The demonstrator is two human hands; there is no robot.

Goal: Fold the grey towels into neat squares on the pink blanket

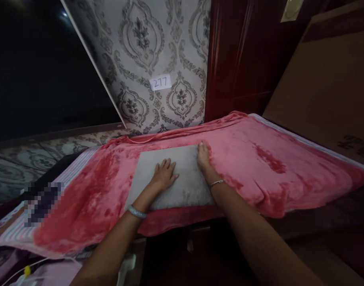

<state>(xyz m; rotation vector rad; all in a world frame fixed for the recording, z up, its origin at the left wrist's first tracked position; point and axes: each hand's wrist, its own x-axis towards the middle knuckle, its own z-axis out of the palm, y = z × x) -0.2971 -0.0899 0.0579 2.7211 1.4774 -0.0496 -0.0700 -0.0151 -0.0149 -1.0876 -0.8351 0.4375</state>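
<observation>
A flat grey rectangular piece [187, 178], perhaps a folded cloth or mat, lies on a pink-red plush blanket [289, 163]. On its left half my left hand [164, 174] rests flat, palm down with fingers spread. My right hand [203, 155] lies along its right edge, fingers pointing away from me and held close together. Whether that hand pinches the edge or only presses beside it, I cannot make out. A bangle circles each wrist.
A large dark screen [45, 67] stands at the left behind the blanket. Patterned wallpaper with a paper label [160, 82] reading 277 is at the back. A dark red door [238, 59] and a big cardboard box [327, 79] stand at the right.
</observation>
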